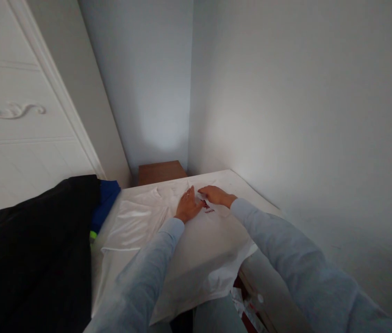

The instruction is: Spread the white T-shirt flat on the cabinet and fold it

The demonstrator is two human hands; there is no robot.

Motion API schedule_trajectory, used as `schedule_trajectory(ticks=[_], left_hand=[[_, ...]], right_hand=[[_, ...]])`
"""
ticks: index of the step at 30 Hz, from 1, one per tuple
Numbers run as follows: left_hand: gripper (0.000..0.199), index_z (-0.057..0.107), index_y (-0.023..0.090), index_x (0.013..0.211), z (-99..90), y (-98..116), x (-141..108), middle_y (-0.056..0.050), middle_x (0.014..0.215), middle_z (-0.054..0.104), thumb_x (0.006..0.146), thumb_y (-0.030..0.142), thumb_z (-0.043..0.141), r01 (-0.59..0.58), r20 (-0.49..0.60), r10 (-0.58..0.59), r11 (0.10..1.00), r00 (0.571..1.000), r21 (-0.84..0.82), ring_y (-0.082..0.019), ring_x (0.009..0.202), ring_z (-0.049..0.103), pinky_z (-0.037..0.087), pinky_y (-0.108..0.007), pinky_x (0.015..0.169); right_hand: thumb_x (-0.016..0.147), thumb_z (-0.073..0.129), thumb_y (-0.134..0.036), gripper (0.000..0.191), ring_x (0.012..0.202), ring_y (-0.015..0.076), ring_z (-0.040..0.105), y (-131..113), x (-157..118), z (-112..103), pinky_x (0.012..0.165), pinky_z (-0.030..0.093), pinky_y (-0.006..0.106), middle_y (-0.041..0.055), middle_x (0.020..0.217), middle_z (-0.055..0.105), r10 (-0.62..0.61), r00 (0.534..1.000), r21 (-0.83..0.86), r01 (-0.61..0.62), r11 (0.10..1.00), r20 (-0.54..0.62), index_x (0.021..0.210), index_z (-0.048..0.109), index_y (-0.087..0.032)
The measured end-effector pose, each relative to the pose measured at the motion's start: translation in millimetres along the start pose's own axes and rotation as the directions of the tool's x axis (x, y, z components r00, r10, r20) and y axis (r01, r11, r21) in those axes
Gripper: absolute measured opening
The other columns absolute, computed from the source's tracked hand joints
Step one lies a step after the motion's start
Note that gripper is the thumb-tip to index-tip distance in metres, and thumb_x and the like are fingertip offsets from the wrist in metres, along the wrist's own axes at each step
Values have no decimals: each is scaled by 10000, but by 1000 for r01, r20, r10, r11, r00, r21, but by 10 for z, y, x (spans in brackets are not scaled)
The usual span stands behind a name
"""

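A white T-shirt (213, 245) with a small dark red print on its chest lies spread over a white tabletop, its hem hanging past the front edge. My left hand (188, 206) rests on the upper part of the shirt, left of the print, fingers stretched forward and thumb out toward the print. Just above and right of the print, my right hand (215, 195) touches the fabric with its fingers reaching left and slightly bent; its thumb is hidden. A second white garment (131, 224), shiny and folded, lies to the left of my left hand.
The white table (248, 187) stands close to the wall on the right. Black clothing (39, 249) and a blue piece (106, 201) are heaped at the left. A brown wooden box-like piece (161, 172) sits behind the table, near a white wardrobe (26, 92).
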State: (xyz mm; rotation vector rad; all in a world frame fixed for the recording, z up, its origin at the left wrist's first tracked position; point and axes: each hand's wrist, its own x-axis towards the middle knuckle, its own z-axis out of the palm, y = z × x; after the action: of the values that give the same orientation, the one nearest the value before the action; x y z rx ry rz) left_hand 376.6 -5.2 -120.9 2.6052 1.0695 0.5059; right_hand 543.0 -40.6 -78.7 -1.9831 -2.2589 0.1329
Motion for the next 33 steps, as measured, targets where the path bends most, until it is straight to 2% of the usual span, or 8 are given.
schedule_trajectory(ticks=[3, 8, 15, 18, 21, 25, 29, 33], left_hand=[[759, 244, -10, 1537, -26, 4, -5, -218, 1579, 355, 929, 396, 445, 19, -20, -20, 999, 1000, -26, -254, 1472, 347, 272, -349, 1211], [782, 284, -12, 1530, -42, 42, -17, -214, 1571, 372, 907, 414, 492, 17, -8, -17, 999, 1000, -39, -272, 1462, 365, 263, -348, 1216], [849, 203, -65, 1537, -21, 72, -27, -256, 1582, 325, 919, 446, 484, 5, 9, -5, 1000, 1000, 10, -308, 1486, 305, 226, -381, 1224], [830, 225, -37, 1538, 10, 77, -32, -245, 1581, 336, 923, 462, 474, -14, 21, 13, 999, 1000, 46, -306, 1494, 288, 189, -397, 1235], [830, 239, -35, 1537, 35, 81, -38, -240, 1581, 338, 928, 486, 455, -16, 31, 13, 997, 999, 78, -310, 1489, 298, 181, -406, 1235], [837, 175, -15, 1567, 37, 93, -49, -235, 1562, 379, 960, 518, 394, -30, 40, 26, 994, 999, 108, -313, 1486, 302, 183, -425, 1230], [752, 352, 157, 1549, 27, 102, -58, -167, 1585, 373, 952, 611, 399, -72, 73, 62, 987, 995, 141, -331, 1499, 267, 174, -479, 1226], [723, 424, 176, 1515, 41, 95, -52, -163, 1597, 352, 962, 638, 357, -75, 70, 64, 982, 996, 174, -320, 1504, 256, 169, -487, 1225]], right_hand=[[840, 572, -47, 419, 1139, 244, 655, 40, 161, 5, 995, 455, 324, 138, 1223, 714, -48, 998, -40, 50, 998, 43, 1222, 708, -153], [832, 600, -66, 273, 999, 225, 673, 43, 284, -47, 890, 461, 283, 110, 1037, 756, -67, 995, -91, 74, 993, 78, 1008, 781, -171], [915, 524, -114, 251, 999, 238, 642, 3, 246, -3, 904, 450, 316, 160, 1072, 715, 24, 999, -123, -28, 992, -34, 1055, 733, -108], [928, 508, -106, 267, 1041, 227, 624, -39, 185, 52, 940, 442, 317, 147, 1102, 704, 11, 998, -125, -19, 992, -64, 1102, 711, -114], [941, 513, -123, 328, 1147, 208, 578, -79, 69, 86, 1014, 418, 312, 122, 1219, 668, -11, 994, -121, -2, 993, -106, 1238, 651, -141], [983, 498, -235, 397, 1294, 234, 498, -51, -154, 181, 1117, 368, 346, 170, 1379, 574, 32, 987, -126, -52, 991, -156, 1349, 570, -103], [1008, 442, -325, 482, 1376, 298, 441, 123, -342, 324, 1147, 363, 426, 249, 1441, 503, 137, 975, -128, -160, 979, -173, 1388, 519, -37], [1025, 371, -366, 540, 1409, 304, 414, 384, -473, 390, 1162, 356, 453, 246, 1476, 477, 179, 972, -128, -199, 972, -151, 1443, 458, -35]])
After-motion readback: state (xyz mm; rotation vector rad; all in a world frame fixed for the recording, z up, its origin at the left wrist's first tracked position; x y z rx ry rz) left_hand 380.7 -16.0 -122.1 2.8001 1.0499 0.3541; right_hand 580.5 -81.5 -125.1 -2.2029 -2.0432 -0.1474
